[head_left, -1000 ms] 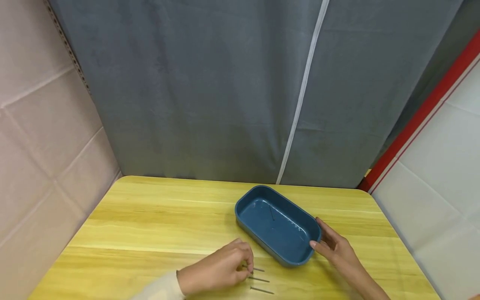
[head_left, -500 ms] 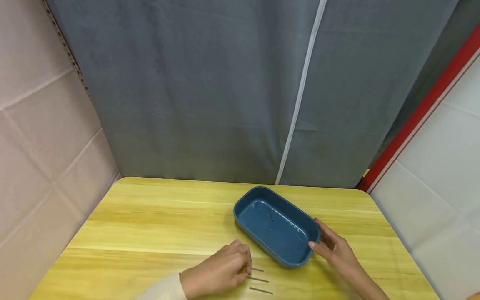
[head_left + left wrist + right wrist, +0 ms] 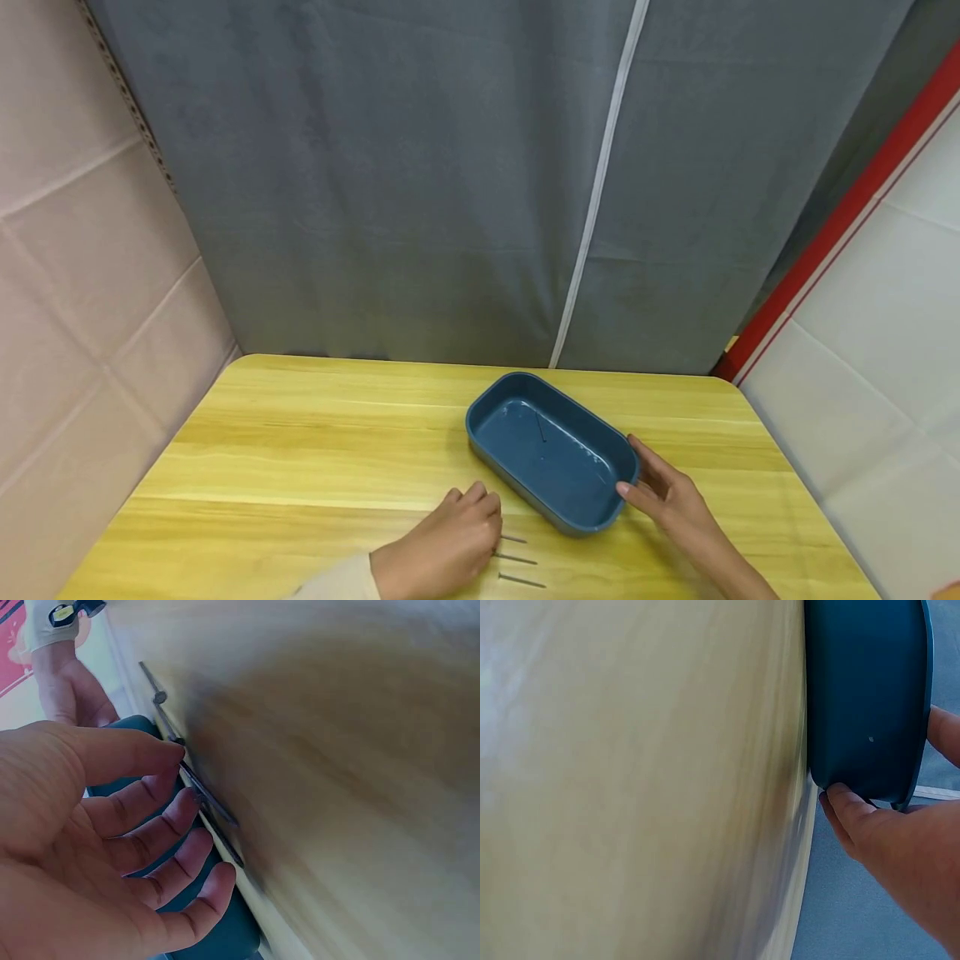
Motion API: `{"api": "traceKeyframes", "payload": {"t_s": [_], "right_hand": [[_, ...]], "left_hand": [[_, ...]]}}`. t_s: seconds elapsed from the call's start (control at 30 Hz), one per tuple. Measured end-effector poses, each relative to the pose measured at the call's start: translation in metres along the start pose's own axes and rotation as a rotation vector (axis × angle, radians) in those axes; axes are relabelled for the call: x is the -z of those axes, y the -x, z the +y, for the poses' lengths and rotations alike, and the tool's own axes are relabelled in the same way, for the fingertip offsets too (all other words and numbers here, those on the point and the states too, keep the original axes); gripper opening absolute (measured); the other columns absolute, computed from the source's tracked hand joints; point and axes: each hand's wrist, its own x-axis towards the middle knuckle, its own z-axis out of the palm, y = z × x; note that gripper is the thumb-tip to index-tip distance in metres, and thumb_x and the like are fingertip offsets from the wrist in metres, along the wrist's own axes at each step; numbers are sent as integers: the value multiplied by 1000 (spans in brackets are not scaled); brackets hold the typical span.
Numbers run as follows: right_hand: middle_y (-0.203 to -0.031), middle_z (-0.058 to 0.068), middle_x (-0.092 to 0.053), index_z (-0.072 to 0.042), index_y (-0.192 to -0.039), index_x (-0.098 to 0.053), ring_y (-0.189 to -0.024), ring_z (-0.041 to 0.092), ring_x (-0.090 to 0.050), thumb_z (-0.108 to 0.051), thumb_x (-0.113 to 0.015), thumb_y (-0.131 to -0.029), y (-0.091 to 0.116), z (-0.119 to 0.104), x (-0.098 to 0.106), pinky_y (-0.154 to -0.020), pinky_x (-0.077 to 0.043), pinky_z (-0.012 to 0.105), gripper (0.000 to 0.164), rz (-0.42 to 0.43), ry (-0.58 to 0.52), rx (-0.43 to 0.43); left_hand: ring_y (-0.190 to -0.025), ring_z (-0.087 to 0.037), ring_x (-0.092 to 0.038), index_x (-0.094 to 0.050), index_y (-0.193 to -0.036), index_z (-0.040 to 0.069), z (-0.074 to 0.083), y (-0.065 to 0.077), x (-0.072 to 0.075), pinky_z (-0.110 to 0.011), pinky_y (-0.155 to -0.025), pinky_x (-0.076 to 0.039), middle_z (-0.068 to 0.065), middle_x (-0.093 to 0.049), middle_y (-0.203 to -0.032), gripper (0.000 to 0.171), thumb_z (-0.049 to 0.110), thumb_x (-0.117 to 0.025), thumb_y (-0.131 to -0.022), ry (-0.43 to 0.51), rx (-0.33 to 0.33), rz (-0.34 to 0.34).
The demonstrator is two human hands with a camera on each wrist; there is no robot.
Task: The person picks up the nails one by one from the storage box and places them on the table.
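Observation:
A dark blue rectangular box (image 3: 555, 450) without a lid sits on the wooden table. My right hand (image 3: 678, 504) holds its right end, thumb at the rim and fingers against the outer wall, as the right wrist view also shows. One thin dark nail (image 3: 541, 427) lies inside the box. In front of it, a far nail (image 3: 513, 539), a middle nail (image 3: 516, 558) and a near nail (image 3: 522, 580) lie in a row. My left hand (image 3: 450, 542) covers some of their left ends. In the left wrist view its thumb and index finger pinch at a nail (image 3: 210, 795).
The wooden table (image 3: 315, 442) reaches back to a grey curtain (image 3: 390, 192) with a pale vertical strip. A pale panelled wall (image 3: 90, 275) stands on the left. On the right is a white panel (image 3: 877, 358) with a red edge.
My left hand has turned slightly, its knuckles now hiding the fingertips in the head view. The nails and the box stay in place, and my right hand keeps its hold.

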Motion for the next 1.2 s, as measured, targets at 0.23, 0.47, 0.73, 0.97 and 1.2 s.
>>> {"api": "traceKeyframes", "payload": {"t_s": [0.23, 0.47, 0.73, 0.97, 1.2], "right_hand": [[-171, 27, -40, 1, -170, -35, -147, 42, -52, -16, -77, -105, 0, -1, 0, -99, -51, 14, 79, 0, 10, 2], [-170, 28, -40, 1, -169, -35, -145, 39, -55, -15, -77, -105, 0, -1, 1, -98, -51, 14, 78, 2, 11, 9], [-170, 28, -41, 1, -169, -35, -145, 40, -55, -15, -77, -105, 0, -1, 1, -98, -51, 14, 79, 7, 17, 5], [-170, 28, -40, 2, -169, -36, -143, 37, -56, -15, -77, -104, 0, -1, 0, -98, -51, 13, 78, 11, 23, 9], [-171, 27, -39, 1, -169, -35, -146, 41, -53, -16, -77, -104, 0, -1, 0, -98, -49, 12, 79, 4, 33, -3]], "left_hand": [[-89, -11, -43, -79, -100, 12, 1, 1, -2, -22, -69, -30, 7, -58, -100, 15, 17, -86, -88, -47, -12, 11], [-92, -7, -45, -75, -93, 19, 0, -1, 9, -20, -73, -35, 12, -58, -98, 7, 15, -80, -93, 133, 63, 4], [-97, 1, -51, -77, -93, 22, -7, -10, 34, -20, -93, -49, 18, -62, -97, 9, 15, -82, -98, 600, 177, -23], [-95, -1, -59, -80, -96, 17, -13, -18, 49, -21, -89, -52, 19, -65, -96, 6, 11, -81, -99, 807, 178, -27], [-96, -1, -61, -80, -96, 17, -19, -25, 60, -26, -91, -57, 20, -67, -99, 7, 12, -79, -100, 898, 205, -42]]}}
